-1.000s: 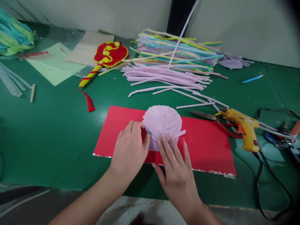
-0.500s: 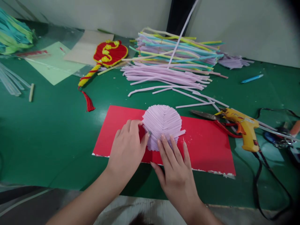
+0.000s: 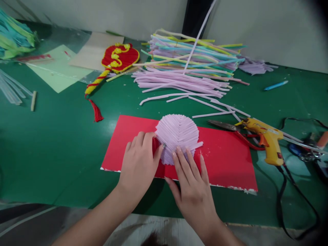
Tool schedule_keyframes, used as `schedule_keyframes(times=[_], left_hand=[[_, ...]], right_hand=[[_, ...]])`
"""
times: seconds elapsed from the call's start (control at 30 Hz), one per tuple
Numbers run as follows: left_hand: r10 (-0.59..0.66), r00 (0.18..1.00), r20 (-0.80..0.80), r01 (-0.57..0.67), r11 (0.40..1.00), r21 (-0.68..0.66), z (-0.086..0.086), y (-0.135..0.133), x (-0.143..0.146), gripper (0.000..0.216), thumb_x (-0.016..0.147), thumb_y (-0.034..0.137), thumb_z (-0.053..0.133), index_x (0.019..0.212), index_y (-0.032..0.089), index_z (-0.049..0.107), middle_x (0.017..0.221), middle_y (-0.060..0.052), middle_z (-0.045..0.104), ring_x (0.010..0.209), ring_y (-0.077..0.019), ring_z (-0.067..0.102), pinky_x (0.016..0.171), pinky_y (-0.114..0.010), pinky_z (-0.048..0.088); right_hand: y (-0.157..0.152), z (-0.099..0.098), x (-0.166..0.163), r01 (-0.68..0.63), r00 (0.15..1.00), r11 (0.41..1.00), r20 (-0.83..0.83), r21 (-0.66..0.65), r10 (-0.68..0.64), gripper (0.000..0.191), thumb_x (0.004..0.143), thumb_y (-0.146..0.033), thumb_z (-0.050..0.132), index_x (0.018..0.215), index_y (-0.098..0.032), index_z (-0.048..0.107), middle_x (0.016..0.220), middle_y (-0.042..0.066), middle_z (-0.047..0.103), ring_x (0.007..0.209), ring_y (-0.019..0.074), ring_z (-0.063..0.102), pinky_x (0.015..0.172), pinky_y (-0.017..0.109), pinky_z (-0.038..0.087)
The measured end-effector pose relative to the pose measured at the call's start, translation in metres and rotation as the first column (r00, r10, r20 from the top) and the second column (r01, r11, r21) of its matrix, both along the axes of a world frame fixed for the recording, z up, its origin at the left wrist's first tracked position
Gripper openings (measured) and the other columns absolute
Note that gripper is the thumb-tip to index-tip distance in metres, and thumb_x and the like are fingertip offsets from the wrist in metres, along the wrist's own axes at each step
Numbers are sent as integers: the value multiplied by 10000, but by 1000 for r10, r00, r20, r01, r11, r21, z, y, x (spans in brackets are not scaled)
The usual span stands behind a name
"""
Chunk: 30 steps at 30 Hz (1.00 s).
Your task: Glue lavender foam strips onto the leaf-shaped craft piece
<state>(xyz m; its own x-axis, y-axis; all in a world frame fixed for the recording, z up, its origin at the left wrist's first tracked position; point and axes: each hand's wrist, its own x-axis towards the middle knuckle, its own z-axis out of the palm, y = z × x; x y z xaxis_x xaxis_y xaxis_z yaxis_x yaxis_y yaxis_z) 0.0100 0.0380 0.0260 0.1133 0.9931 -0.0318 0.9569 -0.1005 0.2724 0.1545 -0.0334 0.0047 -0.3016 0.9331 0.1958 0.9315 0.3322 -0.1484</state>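
Observation:
A round lilac panel of pipe cleaners (image 3: pixel 179 128), laid in a herringbone pattern, rests on a red sheet (image 3: pixel 228 157). At the panel's lower left edge is my left hand (image 3: pixel 139 160), its fingers curled and its thumb on the strips, gripping the edge. My right hand (image 3: pixel 192 177) lies over the lower part, fingers stretched and slightly apart, fingertips pressing on the strips. One lilac pipe cleaner end (image 3: pixel 197 145) sticks out past the right edge, just above these fingertips. My fingers cover part of the panel's lower half.
Lilac pipe cleaners (image 3: pixel 179 82) lie behind, before a multicoloured pile (image 3: pixel 194 51). A red and yellow pipe-cleaner fan (image 3: pixel 120 58) with a tassel is at back left. Scissors (image 3: pixel 225 125) and a yellow glue gun (image 3: pixel 271 140) with a black cord lie right, below a blue pen (image 3: pixel 275 85).
Almost nothing differs. Both hands stay on the lilac panel in nearly the same position, with only a very slight shift of the left hand.

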Motion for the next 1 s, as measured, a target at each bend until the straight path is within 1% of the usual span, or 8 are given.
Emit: schedule_keyframes(times=[0.2, 0.3, 0.37, 0.43, 0.5, 0.57, 0.77, 1.0], left_hand=[[10, 1000, -23, -8, 997, 77, -1, -1, -1, 210, 909, 336, 468, 1042, 181, 515, 968, -92, 605, 907, -266, 576, 754, -405, 474], [-16, 999, 29, 11, 988, 154, 0, -8, -2, 309, 915, 345, 456, 1177, 183, 478, 1148, -122, 589, 1054, -276, 557, 857, -423, 473], [-121, 992, 43, 110, 975, 192, -1, -15, -5, 421, 920, 351, 445, 1305, 187, 401, 1325, -134, 510, 1207, -275, 487, 979, -442, 423], [-282, 959, 14, 274, 943, 187, -2, -24, -8, 503, 924, 354, 434, 1384, 181, 331, 1433, -128, 423, 1311, -272, 400, 1082, -473, 329], [-397, 918, -24, 395, 904, 163, -6, -32, -12, 535, 923, 367, 433, 1410, 177, 321, 1471, -116, 382, 1361, -278, 338, 1126, -506, 251], [-444, 895, -50, 447, 884, 136, -9, -37, -16, 543, 917, 397, 440, 1409, 185, 347, 1497, -108, 343, 1388, -288, 289, 1135, -518, 227], [-502, 858, -110, 510, 857, 73, -14, -40, -26, 558, 903, 455, 457, 1422, 282, 347, 1548, -98, 218, 1411, -308, 228, 1107, -546, 264], [-485, 867, -115, 494, 866, 79, -15, -40, -27, 536, 892, 466, 479, 1402, 332, 382, 1545, -84, 237, 1403, -312, 251, 1096, -542, 286]], right_hand=[[-2, -1, 1, 14, 1000, 1000, -13, -2, -14, 545, 927, -360, 465, 1424, -166, 357, 1493, 69, 343, 1399, 272, 271, 1128, 482, 257], [-5, 0, 5, 18, 1000, 1000, 10, -14, -18, 539, 927, -348, 462, 1429, -188, 350, 1514, 77, 304, 1405, 277, 255, 1121, 488, 260], [-7, 0, 10, 30, 999, 999, 36, -31, -29, 534, 930, -346, 451, 1433, -202, 343, 1528, 79, 271, 1407, 277, 249, 1118, 493, 256], [-10, 1, 15, 40, 998, 998, 55, -43, -37, 530, 934, -347, 440, 1434, -207, 339, 1534, 79, 259, 1408, 275, 249, 1118, 495, 246], [-11, 0, 20, 42, 997, 998, 64, -47, -39, 526, 935, -354, 439, 1431, -203, 345, 1530, 82, 270, 1407, 274, 251, 1123, 500, 228], [-12, -1, 24, 42, 996, 997, 77, -57, -38, 520, 937, -358, 437, 1426, -205, 353, 1523, 80, 289, 1407, 269, 251, 1128, 498, 213], [-10, -3, 25, 41, 993, 996, 110, -81, -32, 521, 934, -380, 440, 1427, -237, 352, 1521, 84, 296, 1408, 269, 249, 1124, 509, 204], [-11, -3, 25, 32, 997, 997, 77, -68, -26, 516, 930, -331, 457, 1428, -255, 346, 1534, 115, 253, 1406, 277, 253, 1103, 525, 254]])
